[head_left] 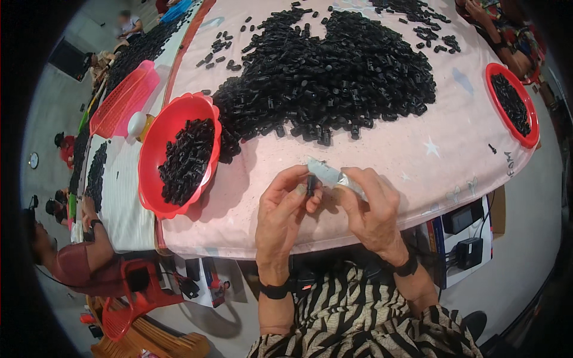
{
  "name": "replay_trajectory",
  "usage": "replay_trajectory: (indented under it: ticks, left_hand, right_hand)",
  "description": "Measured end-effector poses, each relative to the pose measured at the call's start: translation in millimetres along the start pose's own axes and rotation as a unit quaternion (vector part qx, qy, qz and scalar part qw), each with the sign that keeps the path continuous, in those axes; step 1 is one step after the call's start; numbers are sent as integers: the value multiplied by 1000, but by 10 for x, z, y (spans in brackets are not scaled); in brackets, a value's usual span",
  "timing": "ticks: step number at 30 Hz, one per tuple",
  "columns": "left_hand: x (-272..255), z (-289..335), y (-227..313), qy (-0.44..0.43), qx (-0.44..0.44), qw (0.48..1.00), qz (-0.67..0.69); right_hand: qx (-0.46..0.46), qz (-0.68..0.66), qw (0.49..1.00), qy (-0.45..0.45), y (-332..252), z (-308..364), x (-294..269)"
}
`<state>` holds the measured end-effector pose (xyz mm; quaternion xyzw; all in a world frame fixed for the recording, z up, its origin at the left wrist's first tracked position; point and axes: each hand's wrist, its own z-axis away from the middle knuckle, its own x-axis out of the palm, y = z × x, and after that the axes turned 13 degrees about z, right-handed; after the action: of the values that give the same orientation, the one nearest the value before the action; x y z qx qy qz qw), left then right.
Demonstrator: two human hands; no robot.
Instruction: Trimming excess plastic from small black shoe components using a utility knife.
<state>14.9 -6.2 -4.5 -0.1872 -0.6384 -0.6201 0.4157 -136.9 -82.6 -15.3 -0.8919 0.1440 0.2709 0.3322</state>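
Above the near edge of the cloth-covered table, my left hand [282, 210] is closed on a small black cylindrical part [311, 184] between thumb and fingers. My right hand [373, 206] grips a flat, pale grey, blade-like tool [324, 172] with a silvery part near the fingers. Its far end reaches across to my left fingertips, close over the black part; whether the two touch, I cannot tell. Beyond both hands lies a large heap of similar black parts [334, 71]. To the left, a scalloped red bowl [197, 113] holds many more of them.
A red oval tray [533, 136] of black parts sits at the right edge of the pink tablecloth [388, 155]. Left of the bowl are a white-lidded jar [137, 125] and a pink basket [124, 98]. Other people work along the left tables; a person sits at upper right.
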Motion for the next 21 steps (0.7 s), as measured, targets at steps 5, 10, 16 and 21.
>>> replay_trajectory:
  ticks: [5,10,16,21]
  left_hand:
    - [-2,13,23,17,1,1000,17]
    - [-54,0,9,-2,3,1000,0]
    - [-61,0,21,-7,-12,1000,24]
    - [-96,-20,-10,-19,2,999,36]
  right_hand:
    - [49,-45,998,16,-64,-5,-18]
    - [82,-72,994,9,-46,16,-13]
    - [71,-73,995,9,-64,-13,-38]
    - [70,-67,995,1,-62,-11,-46]
